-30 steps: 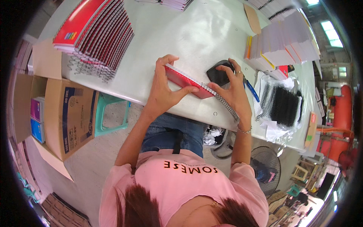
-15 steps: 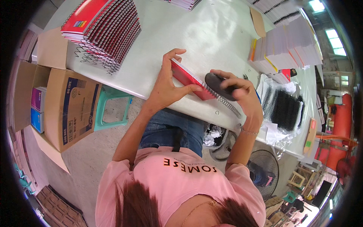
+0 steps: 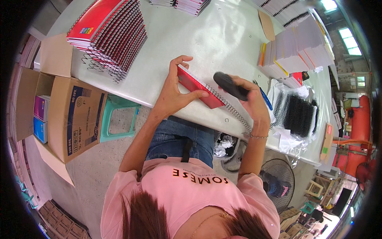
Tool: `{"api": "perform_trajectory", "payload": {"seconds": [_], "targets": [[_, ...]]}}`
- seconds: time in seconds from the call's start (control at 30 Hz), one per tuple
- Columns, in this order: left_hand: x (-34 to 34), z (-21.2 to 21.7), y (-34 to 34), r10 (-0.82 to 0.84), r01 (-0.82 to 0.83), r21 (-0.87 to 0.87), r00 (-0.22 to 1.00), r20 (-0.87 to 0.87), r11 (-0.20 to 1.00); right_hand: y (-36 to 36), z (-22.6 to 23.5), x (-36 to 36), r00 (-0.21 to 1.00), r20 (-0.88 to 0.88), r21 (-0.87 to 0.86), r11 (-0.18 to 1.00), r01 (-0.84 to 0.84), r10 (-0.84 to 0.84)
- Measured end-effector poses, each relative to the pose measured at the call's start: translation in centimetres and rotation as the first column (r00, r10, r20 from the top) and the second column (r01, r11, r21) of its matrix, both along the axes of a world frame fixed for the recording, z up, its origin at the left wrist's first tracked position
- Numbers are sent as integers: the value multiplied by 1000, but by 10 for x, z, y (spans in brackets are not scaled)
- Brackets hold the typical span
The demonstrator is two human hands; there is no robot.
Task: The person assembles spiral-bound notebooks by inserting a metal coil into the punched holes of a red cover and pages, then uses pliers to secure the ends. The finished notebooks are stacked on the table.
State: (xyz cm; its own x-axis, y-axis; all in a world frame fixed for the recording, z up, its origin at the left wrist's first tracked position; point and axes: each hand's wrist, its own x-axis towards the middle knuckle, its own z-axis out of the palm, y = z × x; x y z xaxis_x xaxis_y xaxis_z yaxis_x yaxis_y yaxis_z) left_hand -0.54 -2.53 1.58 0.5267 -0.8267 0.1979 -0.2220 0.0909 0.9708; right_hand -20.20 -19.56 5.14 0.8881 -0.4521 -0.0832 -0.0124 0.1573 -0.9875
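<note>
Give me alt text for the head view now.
The left hand holds a red notebook, a wire coil trailing from its edge, while the right hand grips a dark rounded object beside it. Red spiral notebooks are stacked at left.

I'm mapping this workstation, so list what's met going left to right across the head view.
Cardboard box → green stool → red notebook → black handheld object → blue-handled tool → black spiral coils

Right hand (image 3: 255, 99) is now wrapping round the black device (image 3: 230, 85), no longer spreading its thumb to the wire coil (image 3: 236, 113) as a second ago; device is turning, showing narrower, more edge-on.
</note>
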Motion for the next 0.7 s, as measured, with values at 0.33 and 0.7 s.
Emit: {"api": "perform_trajectory", "payload": {"seconds": [0.33,0.7], "targets": [[5,-6,-1,-50,49,-46,998,-31,998,0,19,0,984,-9,-154,973,-175,176],[9,-6,3,-103,98,-58,991,-86,993,25,56,23,980,-172,-310,938,-153,103]]}}
